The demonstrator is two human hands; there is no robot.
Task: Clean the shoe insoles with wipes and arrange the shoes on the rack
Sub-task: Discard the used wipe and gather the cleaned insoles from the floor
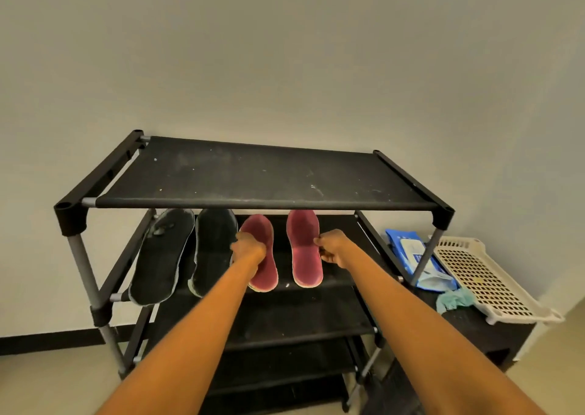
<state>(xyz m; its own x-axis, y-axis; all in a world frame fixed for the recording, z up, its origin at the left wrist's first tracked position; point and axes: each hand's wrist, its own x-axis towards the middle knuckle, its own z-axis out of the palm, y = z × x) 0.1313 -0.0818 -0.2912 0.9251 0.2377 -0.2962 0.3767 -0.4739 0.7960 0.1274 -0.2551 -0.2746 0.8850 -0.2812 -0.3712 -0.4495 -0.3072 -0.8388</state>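
Note:
A black shoe rack (259,204) stands against the wall. On its second shelf lie two black insoles (164,256) (212,250) at the left and two red insoles to their right. My left hand (248,248) grips the left red insole (264,272) at its left edge. My right hand (334,246) pinches the right edge of the right red insole (304,250). Both red insoles lie flat with toes pointing to the wall.
To the right, a low black table (474,326) carries a blue wipes pack (414,259), a crumpled teal wipe (454,299) and a cream perforated plastic tray (484,275). The rack's top shelf is dusty and bare; lower shelves show below my arms.

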